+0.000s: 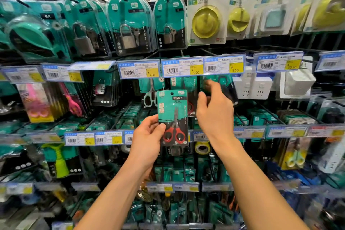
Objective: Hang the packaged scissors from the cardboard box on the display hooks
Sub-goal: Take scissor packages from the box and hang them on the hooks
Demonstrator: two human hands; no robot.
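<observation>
At a shop's hardware display wall, we saw a person's left hand (147,136) hold a pack of travel scissors (172,115) upright in front of the middle rows of hooks. Its grip was clamped on the pack's lower left edge, with the thumb across the front beside the red handles and the fingers behind the card. The pack, teal above and black below, hung on no hook. Its top edge stood below the price label marked 4.00 (182,68), and it hid part of the stock hanging behind it.

The right hand (214,112) was raised just beside the pack, on its right. Its thumb and fingers reached up towards a dark hanging pack (228,89) under the right-hand price label marked 3.50 (224,65). The fingertips were blurred, and we could not tell whether that grip was apart or closed on the hanging pack.

Left of the held pack, pale green-handled scissors (150,97) hung on the same row. Further left we noted pink scissors (37,104) and a combination padlock (100,87). Above, padlocks in teal blister packs (128,26) hung beside yellow round lights on white cards (206,20). White power sockets (252,87) hung to the right of the raised hand, and a roll of yellow tape (202,147) showed below its wrist.
</observation>
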